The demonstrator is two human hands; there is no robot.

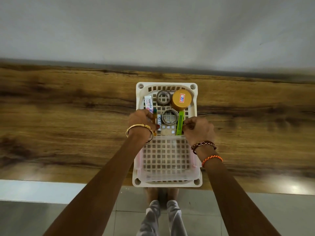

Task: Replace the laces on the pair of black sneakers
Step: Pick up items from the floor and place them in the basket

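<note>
Both hands grip clear box's far rim: left hand [142,119] at 9 o'clock, right hand [198,128] at 3; clear box [166,157] sits in basket [194,92] on bench [68,116]. No sneakers/laces in view.

Bare wooden table [68,116] either side of both hands; between them, tape roll [168,116], green box [180,122], pens block; beyond, yellow jar [181,99].

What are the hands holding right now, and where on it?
Both hands, left hand and right hand, grip the clear plastic container by its far rim, one at each far corner, inside the white basket.
</note>
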